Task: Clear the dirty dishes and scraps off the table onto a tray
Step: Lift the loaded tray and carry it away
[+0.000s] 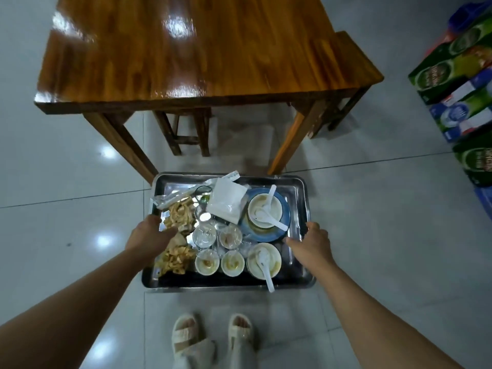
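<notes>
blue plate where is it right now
Head view: the blue plate lies on the tray's right side, under a white bowl, just beyond the right hand.

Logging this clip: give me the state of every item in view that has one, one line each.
tray: loaded, held off the table by both side rims
left hand: grips the tray's left rim
right hand: grips the tray's right rim
table: glossy, no dishes on the visible part
blue plate: dirty, a bowl stacked on it
small cups: upright, smeared with residue
near bowl: dirty, spoon handle overhanging the tray's near rim
food scraps: heaped at the tray's left
</notes>
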The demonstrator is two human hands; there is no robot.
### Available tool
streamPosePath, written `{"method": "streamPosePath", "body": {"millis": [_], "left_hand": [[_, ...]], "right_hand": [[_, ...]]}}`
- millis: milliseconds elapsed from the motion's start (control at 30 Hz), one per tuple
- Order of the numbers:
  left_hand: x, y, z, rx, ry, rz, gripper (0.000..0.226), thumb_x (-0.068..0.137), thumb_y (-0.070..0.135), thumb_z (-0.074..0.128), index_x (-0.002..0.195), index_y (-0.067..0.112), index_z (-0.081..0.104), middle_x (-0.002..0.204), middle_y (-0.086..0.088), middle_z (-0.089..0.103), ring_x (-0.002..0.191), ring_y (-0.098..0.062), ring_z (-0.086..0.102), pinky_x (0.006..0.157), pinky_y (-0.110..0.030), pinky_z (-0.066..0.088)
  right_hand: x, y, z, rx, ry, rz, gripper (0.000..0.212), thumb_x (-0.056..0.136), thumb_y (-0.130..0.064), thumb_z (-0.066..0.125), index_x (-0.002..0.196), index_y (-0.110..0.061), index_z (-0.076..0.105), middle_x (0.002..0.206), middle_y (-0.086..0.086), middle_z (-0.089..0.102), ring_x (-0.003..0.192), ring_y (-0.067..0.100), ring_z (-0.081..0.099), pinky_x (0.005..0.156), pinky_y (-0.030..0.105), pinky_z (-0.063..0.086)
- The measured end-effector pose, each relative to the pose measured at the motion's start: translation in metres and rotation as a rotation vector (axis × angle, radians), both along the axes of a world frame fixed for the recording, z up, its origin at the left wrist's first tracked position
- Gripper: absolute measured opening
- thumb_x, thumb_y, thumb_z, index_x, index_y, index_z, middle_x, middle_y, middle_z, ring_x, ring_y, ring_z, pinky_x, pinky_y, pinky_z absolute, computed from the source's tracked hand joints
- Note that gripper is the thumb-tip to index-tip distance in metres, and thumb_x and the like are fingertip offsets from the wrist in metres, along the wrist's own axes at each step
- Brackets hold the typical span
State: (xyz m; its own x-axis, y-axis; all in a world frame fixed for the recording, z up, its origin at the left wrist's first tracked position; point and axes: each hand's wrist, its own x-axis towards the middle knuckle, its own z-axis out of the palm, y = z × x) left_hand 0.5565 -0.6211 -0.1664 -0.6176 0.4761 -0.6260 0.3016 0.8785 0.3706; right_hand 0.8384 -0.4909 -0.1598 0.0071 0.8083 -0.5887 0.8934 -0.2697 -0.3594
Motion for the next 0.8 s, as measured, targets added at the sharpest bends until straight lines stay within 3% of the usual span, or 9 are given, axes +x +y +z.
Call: {"method": "streamPosePath", "body": {"millis": [100,267,400,500,667,800], "left_hand": [[0.005,-0.002,-0.014,-0.001,0.004,0.009,0.050,0.089,0.032,0.062,0.128,0.004,0.047,0.119,-0.017,0.059,0.097,-0.032,0.058,0.072,-0.034,0.044],[-0.003,0.000,-0.039,0.021,0.074,-0.052,0.044,0.087,0.033,0.062,0.117,0.001,0.052,0.111,-0.020,0.061,0.079,-0.026,0.055,0.062,-0.032,0.038],[-0.008,-0.001,-0.058,0.043,0.121,-0.092,0.044,0.086,0.032,0.063,0.114,0.001,0.053,0.109,-0.022,0.059,0.088,-0.034,0.056,0.066,-0.035,0.041],[-0.014,-0.009,-0.073,0.037,0.148,-0.082,0.046,0.083,0.038,0.065,0.112,0.004,0.052,0.107,-0.022,0.058,0.092,-0.038,0.058,0.078,-0.044,0.051],[-0.016,-0.016,-0.098,0.018,0.211,0.011,0.059,0.084,0.034,0.067,0.130,0.004,0.044,0.126,-0.023,0.049,0.111,-0.040,0.051,0.089,-0.048,0.045],[-0.019,-0.022,-0.114,0.019,0.211,0.043,0.064,0.085,0.037,0.065,0.136,0.009,0.039,0.130,-0.022,0.045,0.115,-0.039,0.049,0.094,-0.050,0.045]], "right_hand": [[0.012,0.004,-0.019,0.008,-0.021,-0.021,0.060,0.083,-0.033,0.063,0.133,-0.010,0.040,0.130,0.016,0.043,0.119,0.033,0.047,0.095,0.038,0.044],[0.014,0.003,-0.042,0.024,-0.042,-0.040,0.059,0.085,-0.035,0.059,0.134,-0.010,0.039,0.131,0.016,0.044,0.118,0.034,0.048,0.095,0.041,0.046],[0.017,0.002,-0.062,0.047,-0.049,-0.062,0.057,0.089,-0.033,0.055,0.137,-0.010,0.036,0.134,0.016,0.041,0.122,0.035,0.044,0.096,0.042,0.043],[0.020,0.005,-0.077,0.082,-0.057,-0.067,0.056,0.091,-0.031,0.055,0.138,-0.009,0.034,0.136,0.017,0.041,0.123,0.035,0.044,0.097,0.041,0.042],[0.023,0.017,-0.109,0.112,-0.081,-0.063,0.064,0.092,-0.033,0.054,0.144,-0.007,0.026,0.143,0.019,0.035,0.130,0.036,0.037,0.103,0.044,0.038],[0.021,0.023,-0.130,0.138,-0.101,-0.073,0.068,0.092,-0.030,0.056,0.146,-0.009,0.021,0.146,0.019,0.031,0.133,0.037,0.033,0.105,0.046,0.036]]}}
